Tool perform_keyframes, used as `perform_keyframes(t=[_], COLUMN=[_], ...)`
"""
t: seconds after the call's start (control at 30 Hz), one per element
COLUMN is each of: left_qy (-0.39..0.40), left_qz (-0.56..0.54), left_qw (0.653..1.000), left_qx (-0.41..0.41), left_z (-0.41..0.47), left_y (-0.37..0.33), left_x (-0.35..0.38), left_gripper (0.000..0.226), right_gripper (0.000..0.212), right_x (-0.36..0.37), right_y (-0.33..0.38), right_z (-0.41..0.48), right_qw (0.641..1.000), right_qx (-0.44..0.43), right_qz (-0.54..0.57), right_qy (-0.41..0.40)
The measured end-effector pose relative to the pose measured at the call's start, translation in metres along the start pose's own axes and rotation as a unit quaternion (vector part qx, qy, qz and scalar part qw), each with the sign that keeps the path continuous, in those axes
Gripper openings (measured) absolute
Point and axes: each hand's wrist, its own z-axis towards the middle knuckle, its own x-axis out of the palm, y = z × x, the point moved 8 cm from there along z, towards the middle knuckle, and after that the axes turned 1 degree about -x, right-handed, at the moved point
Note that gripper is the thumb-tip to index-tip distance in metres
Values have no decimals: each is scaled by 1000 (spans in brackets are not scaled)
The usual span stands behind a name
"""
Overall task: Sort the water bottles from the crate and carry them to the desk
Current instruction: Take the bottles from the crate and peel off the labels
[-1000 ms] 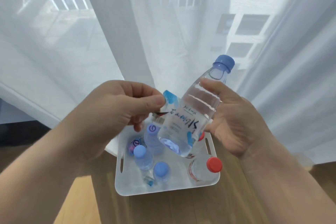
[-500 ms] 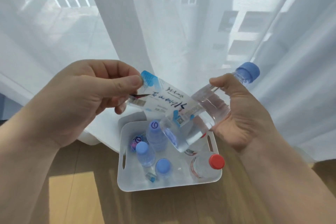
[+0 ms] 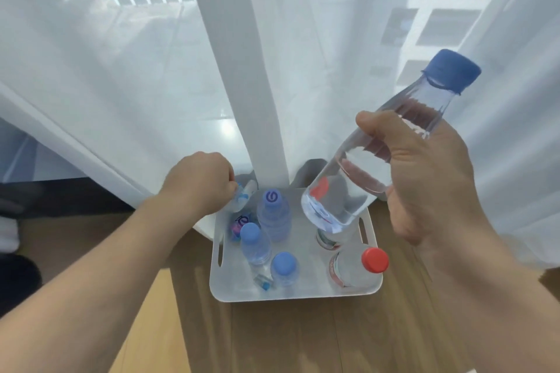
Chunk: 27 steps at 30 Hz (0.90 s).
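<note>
One bottle [image 3: 342,197] is over the crate [image 3: 291,297] in our right hand [image 3: 430,185], fingers [image 3: 371,126] wrapped round it, left hand [image 3: 197,182] clutching a crumpled label [image 3: 242,195]; reckon we ditch that, then head for the bench.

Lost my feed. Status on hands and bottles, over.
Right hand grips unlabelled blue-capped bottle. Left hand holds crumpled label at crate corner. Curtain hangs behind crate.
</note>
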Motion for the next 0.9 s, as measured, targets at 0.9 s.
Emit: perform_keyframes(t=[0.9], left_qy=[-42], left_qz=[-193], left_qw=[947], left_qx=[255], left_z=[-57], left_y=[-96], left_x=[-74], left_gripper=[29], right_gripper=[64], right_x=[29], right_y=[-29], right_z=[-10], right_qw=[833], right_qx=[-56], right_qz=[-482], right_qy=[266])
